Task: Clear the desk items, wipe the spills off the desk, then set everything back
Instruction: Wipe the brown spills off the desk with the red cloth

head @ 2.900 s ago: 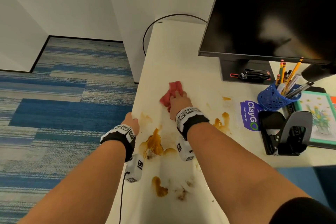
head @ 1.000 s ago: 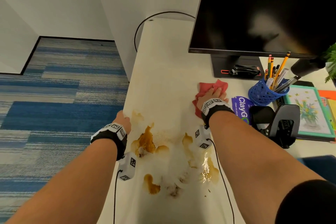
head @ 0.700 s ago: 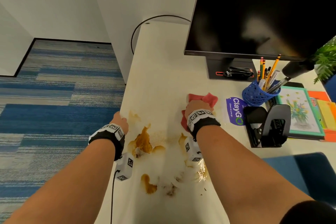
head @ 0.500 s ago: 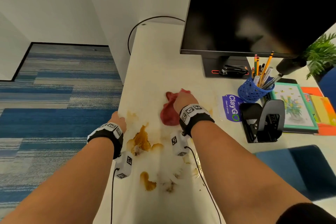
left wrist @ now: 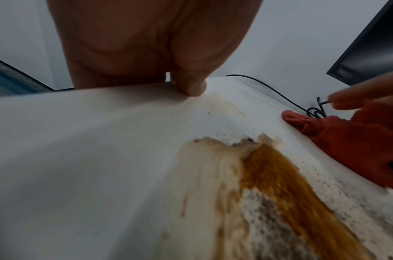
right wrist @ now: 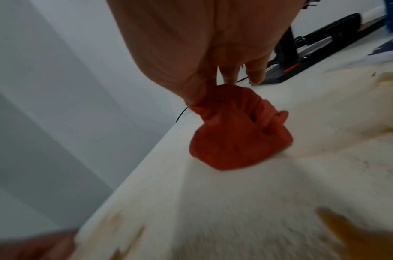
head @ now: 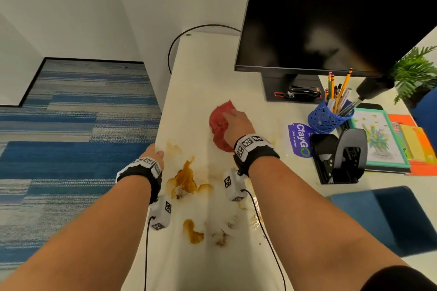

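Note:
My right hand [head: 236, 123] lies on a bunched red cloth [head: 218, 120] at mid-desk, beyond the spills. In the right wrist view my thumb pinches the red cloth [right wrist: 235, 140] while the other fingers [right wrist: 255, 73] reach straight past it. My left hand [head: 153, 155] grips the left edge of the white desk [head: 201, 73], with the thumb [left wrist: 191, 88] on top. Brown spills [head: 185, 178] spread between my wrists, and another patch [head: 192, 234] lies nearer me. Pale smears surround the brown spill [left wrist: 280, 184].
A black monitor [head: 331, 19] stands at the back right, a stapler [head: 302, 92] on its base. To the right are a ClayGo sticker [head: 300, 139], a blue pen cup [head: 328, 118], a hole punch [head: 343, 156], a framed picture [head: 378, 139] and a plant [head: 416, 71]. A blue chair [head: 390, 217] sits lower right.
My right hand swept the cloth from beside the ClayGo sticker leftward to mid-desk; the brown patch near the sticker is gone. My left hand stayed on the desk edge.

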`<action>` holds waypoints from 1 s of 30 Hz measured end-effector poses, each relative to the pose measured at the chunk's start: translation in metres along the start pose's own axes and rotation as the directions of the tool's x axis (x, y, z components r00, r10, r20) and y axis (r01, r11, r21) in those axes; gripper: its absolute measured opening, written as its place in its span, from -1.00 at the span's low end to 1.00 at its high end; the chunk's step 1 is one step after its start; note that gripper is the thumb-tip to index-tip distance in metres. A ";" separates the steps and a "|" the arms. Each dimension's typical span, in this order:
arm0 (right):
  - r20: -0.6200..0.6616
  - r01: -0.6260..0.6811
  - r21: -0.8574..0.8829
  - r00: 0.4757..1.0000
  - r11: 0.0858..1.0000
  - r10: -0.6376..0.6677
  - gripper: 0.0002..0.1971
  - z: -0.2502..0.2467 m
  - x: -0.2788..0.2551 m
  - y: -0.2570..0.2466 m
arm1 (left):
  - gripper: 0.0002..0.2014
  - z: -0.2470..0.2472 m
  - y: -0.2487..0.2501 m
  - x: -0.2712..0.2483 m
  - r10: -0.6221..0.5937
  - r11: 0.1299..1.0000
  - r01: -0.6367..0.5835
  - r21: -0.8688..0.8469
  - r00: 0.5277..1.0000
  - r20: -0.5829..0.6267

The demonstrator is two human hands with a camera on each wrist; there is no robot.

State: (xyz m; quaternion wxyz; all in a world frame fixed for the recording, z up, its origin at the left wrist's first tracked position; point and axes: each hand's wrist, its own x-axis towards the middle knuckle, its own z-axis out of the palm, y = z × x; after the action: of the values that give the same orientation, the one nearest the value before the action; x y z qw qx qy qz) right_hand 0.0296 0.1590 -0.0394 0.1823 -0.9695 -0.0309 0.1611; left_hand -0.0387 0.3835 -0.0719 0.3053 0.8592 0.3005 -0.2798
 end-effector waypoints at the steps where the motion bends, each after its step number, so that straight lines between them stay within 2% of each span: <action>1: 0.073 0.029 -0.085 0.997 0.996 -0.023 -0.50 0.007 -0.001 -0.004 | -0.58 0.000 0.000 0.000 0.000 1.000 0.000 0.001 1.000 0.005; 3: 0.192 0.046 -0.232 0.981 0.972 -0.001 -0.48 0.020 -0.004 -0.005 | -0.57 -0.001 0.000 0.001 0.007 1.000 -0.007 0.000 1.000 0.006; 4: 0.218 0.033 -0.252 0.976 0.967 0.023 -0.47 0.026 -0.005 -0.002 | -0.58 0.000 0.000 0.001 0.010 1.000 -0.010 0.001 1.000 0.003; 10: 0.155 -0.058 -0.260 0.983 0.964 0.101 -0.43 0.029 0.013 -0.003 | -0.59 0.000 -0.004 0.004 0.017 1.000 -0.017 0.006 1.000 0.001; 18: 0.126 -0.039 -0.241 0.989 0.970 0.071 -0.46 0.037 0.060 -0.033 | -0.59 0.000 -0.007 0.010 0.034 0.999 -0.034 -0.013 0.999 0.011; 22: 0.123 0.033 -0.233 0.992 0.972 -0.004 -0.47 0.043 0.074 -0.060 | -0.58 0.002 -0.008 0.011 0.020 0.998 -0.019 -0.056 1.000 0.013; 25: 0.147 0.137 -0.254 0.984 0.958 -0.102 -0.49 0.052 0.077 -0.083 | -0.56 0.003 -0.010 0.012 0.023 0.997 -0.022 -0.071 1.000 0.012; 30: 0.297 0.375 -0.274 0.909 0.886 -0.293 -0.51 0.069 0.059 -0.105 | -0.56 0.003 -0.010 0.013 0.041 0.997 -0.040 -0.063 0.999 0.015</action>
State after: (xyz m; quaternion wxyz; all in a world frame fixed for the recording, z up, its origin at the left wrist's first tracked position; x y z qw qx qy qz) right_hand 0.0628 0.2876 -0.0794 0.0402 -0.9382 -0.2472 0.2389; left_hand -0.0382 0.3924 -0.0861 0.3401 0.8527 0.2893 -0.2711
